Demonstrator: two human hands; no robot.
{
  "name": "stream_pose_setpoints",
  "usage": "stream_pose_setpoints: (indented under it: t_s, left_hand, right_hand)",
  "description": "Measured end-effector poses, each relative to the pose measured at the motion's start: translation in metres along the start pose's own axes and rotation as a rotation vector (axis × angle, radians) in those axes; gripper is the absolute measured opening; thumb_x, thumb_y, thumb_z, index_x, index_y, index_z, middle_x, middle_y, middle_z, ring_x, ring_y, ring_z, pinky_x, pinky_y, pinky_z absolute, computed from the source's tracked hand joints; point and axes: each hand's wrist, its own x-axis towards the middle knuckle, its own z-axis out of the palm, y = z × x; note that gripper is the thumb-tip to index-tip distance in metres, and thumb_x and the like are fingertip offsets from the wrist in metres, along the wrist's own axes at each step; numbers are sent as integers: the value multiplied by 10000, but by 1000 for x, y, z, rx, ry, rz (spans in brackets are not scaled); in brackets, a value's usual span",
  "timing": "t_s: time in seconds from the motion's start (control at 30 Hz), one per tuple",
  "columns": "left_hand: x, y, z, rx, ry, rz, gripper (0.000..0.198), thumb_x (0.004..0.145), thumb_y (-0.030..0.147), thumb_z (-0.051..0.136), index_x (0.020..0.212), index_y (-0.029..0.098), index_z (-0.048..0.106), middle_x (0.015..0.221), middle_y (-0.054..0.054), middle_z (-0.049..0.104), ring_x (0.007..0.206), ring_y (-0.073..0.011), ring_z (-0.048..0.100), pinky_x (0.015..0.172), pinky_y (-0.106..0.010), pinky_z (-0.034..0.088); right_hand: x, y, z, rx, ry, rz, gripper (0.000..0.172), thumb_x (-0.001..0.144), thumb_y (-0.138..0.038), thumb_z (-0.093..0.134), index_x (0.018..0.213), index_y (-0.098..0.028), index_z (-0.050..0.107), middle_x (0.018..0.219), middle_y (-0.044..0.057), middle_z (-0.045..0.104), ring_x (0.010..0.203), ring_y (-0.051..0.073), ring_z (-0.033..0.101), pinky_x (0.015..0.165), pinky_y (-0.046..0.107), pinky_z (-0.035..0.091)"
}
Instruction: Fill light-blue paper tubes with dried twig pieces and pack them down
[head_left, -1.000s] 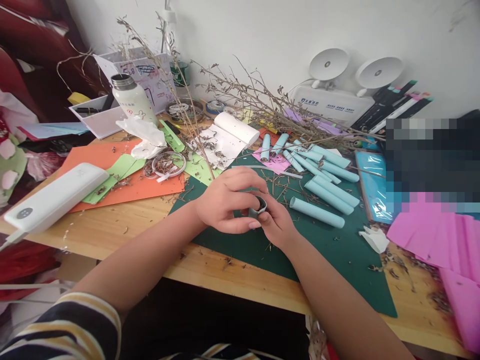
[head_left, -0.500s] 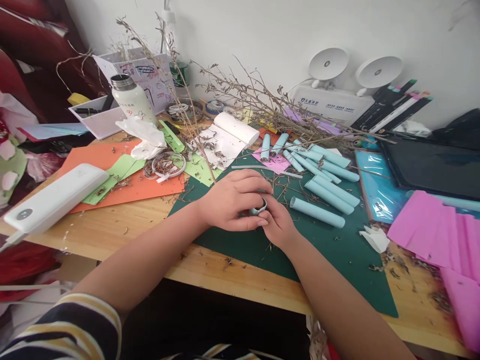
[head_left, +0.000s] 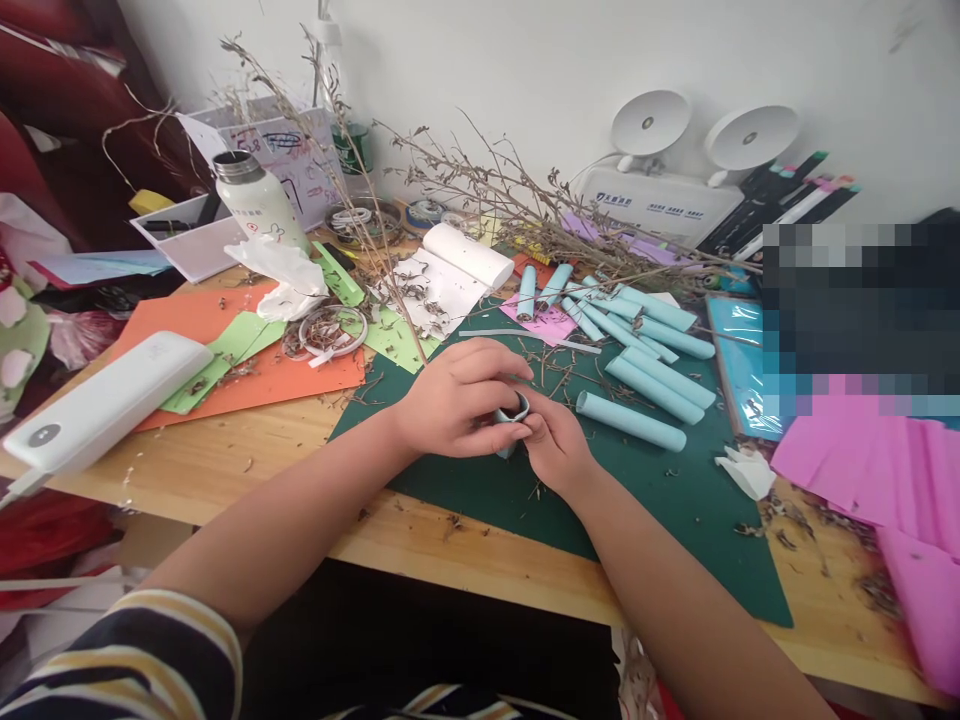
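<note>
From far away, I see both hands meet above the green mat (head_left: 630, 525). The left hand (head_left: 466, 396) curls over a small blue paper tube (head_left: 517, 415), with its thumb on the near side, and the right hand (head_left: 556, 440) pinches the tube from the other side. So both hands are gripping the same thing, between them. I think they hold it like this so the thin paper won't spring loose or get squashed. Its round end points up, so I can see the rim, but fingers hide most of the rest. A loose heap of blue tubes (head_left: 660, 383) lies beyond the right hand, I guess to be easy to reach. A lone tube (head_left: 631, 421) lies closer, on the mat. Dry twigs (head_left: 600, 250) lie behind the heap, maybe to leave room in front. On the left, a white power bank (head_left: 112, 392) lies by the orange paper (head_left: 300, 382), well apart from the hands.
</note>
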Motion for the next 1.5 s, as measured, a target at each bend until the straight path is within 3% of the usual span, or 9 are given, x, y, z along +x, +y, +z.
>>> stream_pose_setpoints:
  t_s: [0.23,0.4,0.6,0.73,0.93,1.07,1.2,1.37,1.5]
  left_hand:
    - [9,5,-8,-67,-111,-23,206,725,323,519,594,165,500,938,-99,612,916,-212,517,814,-378,447]
    - [11,11,-6,-35,-205,-43,281,721,395,525,565,164,495,1087,-116,559,1022,-239,469,890,-407,403]
    - [4,16,9,-36,-130,-28,298,736,435,492,659,147,494,1333,-187,257,1209,-291,282,961,-462,304]
    - [0,14,13,-56,-116,-73,248,788,377,435,752,134,472,1321,-229,253,1213,-287,290,915,-427,362]
    - [-5,14,21,-198,-122,-100,225,842,366,328,843,155,405,967,-177,585,1017,-203,519,748,-312,469]
    - [-1,23,25,-299,-151,-132,340,854,398,256,959,115,412,987,-193,562,979,-224,527,763,-351,455]
    - [0,31,26,-430,-263,-264,412,850,413,229,1002,71,405,926,-192,561,825,-214,561,696,-351,464]
    - [-4,29,26,-453,-216,-313,330,829,360,336,1033,103,371,856,-134,577,746,-185,566,648,-316,470]
    - [-6,23,26,-387,-147,-226,292,788,286,430,1035,148,356,911,-122,579,818,-186,570,707,-321,472]
  right_hand:
    - [2,-5,-5,-77,3,-32,500,817,-526,209,952,-182,546,824,56,600,740,163,544,649,289,433]
    - [0,-11,-9,-227,220,-148,512,827,-509,189,973,-203,572,944,71,594,926,208,523,797,354,423]
    - [-6,-15,2,-129,461,-133,480,832,-492,186,989,-254,572,1098,61,496,1073,234,439,893,420,389]
    - [-6,-20,5,-66,548,-132,513,835,-489,74,1155,-320,437,1236,26,394,1171,236,343,906,453,373]
    - [-8,-31,4,-133,359,-63,554,812,-528,45,1302,-321,198,1388,-15,185,1267,247,180,1005,488,236]
    - [-9,-38,2,-236,326,-137,461,835,-492,135,1270,-388,247,1403,-75,95,1285,247,95,1020,524,143]
    - [-8,-43,-2,-304,278,-152,409,854,-418,196,1236,-373,336,1397,-56,111,1262,279,145,987,573,139]
    - [-8,-43,-2,-311,244,-89,421,855,-256,266,1261,-366,282,1376,-49,175,1262,256,147,1003,538,162]
    - [-9,-41,1,-277,255,4,523,812,-151,318,1278,-363,211,1365,-35,201,1268,225,147,1025,498,154]
